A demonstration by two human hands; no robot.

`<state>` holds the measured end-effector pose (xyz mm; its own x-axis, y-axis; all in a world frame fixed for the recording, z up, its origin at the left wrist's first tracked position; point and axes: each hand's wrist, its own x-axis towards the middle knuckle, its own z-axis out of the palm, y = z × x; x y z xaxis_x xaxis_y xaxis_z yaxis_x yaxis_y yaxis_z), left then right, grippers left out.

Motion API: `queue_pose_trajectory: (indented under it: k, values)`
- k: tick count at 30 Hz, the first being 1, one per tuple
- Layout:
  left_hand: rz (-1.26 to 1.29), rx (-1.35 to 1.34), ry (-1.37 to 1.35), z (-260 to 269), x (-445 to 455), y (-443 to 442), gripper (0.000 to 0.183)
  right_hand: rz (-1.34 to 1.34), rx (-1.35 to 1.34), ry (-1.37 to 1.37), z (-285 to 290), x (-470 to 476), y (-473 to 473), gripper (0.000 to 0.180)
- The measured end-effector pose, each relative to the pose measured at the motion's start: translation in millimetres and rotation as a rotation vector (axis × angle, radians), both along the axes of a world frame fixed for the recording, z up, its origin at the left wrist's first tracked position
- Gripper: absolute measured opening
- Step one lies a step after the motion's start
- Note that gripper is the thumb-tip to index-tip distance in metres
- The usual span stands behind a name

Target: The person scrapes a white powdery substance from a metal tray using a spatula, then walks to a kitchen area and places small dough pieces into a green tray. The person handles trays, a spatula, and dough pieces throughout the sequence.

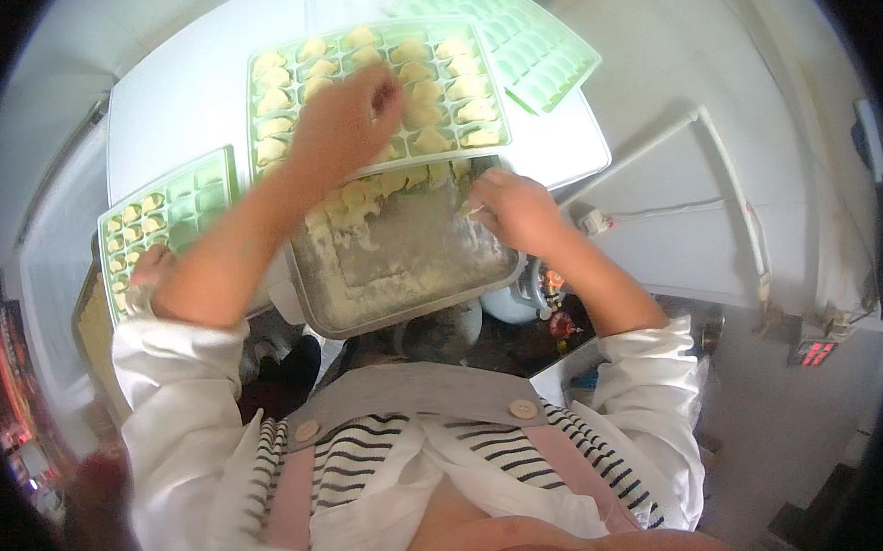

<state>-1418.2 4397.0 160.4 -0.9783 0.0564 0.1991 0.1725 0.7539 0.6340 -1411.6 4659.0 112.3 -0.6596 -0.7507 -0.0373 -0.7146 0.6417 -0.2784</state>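
Observation:
A large green-and-white plastic compartment tray (505,125) holds rows of pale folded dumplings (477,111). Over its middle is my left hand (364,113), blurred, with fingers curled; whether it holds anything is hidden. Nearer to me, partly under that tray's front edge, lies a floured metal pan (411,255) with more dumplings (393,181) along its far side. At the pan's right rim, my right hand (512,209) pinches a small pale piece, seemingly a dumpling (474,209), between its fingertips.
Another person's hand (153,266) touches a smaller green tray (201,190) of dumplings at left. An unfilled green tray (543,57) lies at the back right on the white tabletop (175,95). A white cable (675,210) runs along the right side.

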Motion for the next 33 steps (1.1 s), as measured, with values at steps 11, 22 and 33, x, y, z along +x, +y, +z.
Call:
queue_pose_trajectory:
  k: [11,22,33]
  values:
    - [-0.020,-0.493,0.121,-43.0,-160.7,-31.2,0.013,-0.361,-0.319,0.095,45.2,-173.5,-79.0,0.022]
    - [-0.126,-0.488,0.110,-58.8,-171.5,-34.4,0.015,-0.383,-0.247,0.077,0.1,-222.1,-94.3,0.020]
    - [0.579,-0.098,-0.110,-63.2,-19.9,-175.2,0.044,-0.515,-0.299,-0.234,1.3,-94.6,-14.4,0.037]
